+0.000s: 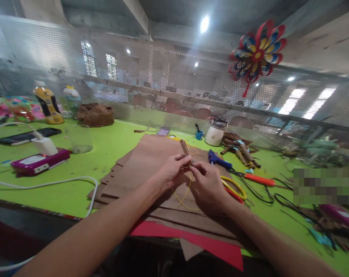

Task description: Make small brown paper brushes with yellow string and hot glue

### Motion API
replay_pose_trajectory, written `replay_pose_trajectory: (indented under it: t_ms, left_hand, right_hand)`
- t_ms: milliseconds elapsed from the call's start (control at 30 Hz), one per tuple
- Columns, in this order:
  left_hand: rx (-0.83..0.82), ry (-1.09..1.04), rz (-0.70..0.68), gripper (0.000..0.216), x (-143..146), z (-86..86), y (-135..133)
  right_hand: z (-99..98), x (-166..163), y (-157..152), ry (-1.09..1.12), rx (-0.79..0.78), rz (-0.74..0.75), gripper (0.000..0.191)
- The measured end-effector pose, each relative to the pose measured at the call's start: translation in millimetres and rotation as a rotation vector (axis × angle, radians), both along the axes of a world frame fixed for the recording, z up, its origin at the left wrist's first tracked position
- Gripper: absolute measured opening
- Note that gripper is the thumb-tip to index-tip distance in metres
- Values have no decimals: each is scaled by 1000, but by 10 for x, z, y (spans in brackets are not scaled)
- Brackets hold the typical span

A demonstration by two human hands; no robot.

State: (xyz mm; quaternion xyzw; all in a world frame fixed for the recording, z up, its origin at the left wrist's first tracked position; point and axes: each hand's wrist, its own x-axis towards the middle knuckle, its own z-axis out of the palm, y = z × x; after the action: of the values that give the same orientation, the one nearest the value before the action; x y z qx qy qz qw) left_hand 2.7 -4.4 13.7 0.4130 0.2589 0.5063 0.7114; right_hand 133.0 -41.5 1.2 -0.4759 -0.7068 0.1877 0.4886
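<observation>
A narrow folded strip of brown paper (pixel 183 145) stands up between my hands. My left hand (pixel 171 171) pinches it between thumb and fingers. At the strip's lower end, the fingertips of my right hand (pixel 207 182) are closed on it, close to a thin yellow string (pixel 180 202). The string hangs below my fingers and loops over a stack of brown paper sheets (pixel 134 169). My fingers partly cover where string and strip meet. Under the stack, a red sheet (pixel 188 235) juts over the table's front edge.
Right of the stack lie a blue glue gun (pixel 219 159), yellow-handled scissors (pixel 235 186) and an orange-handled tool (pixel 259 179) among black cables. On the left are a purple power strip (pixel 39 163), a phone (pixel 29 135) and a clear cup (pixel 80 140). A white jar (pixel 215 132) stands behind.
</observation>
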Motion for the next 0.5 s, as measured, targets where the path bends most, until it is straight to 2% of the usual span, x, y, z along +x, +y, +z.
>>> replay_pose_trajectory:
  t_ms: [200,333,500]
  left_hand:
    - [4,8,51,13,4,1,1]
    - [28,22,64,11,1,20,1]
    - [116,-3,16,17,-20,11,8]
  right_hand:
    - [35,-45,-1,-23,13,-38,21]
    - [60,-57,-5,17,-27,-3,18]
    - [110,-44,-42,59,-31,28,18]
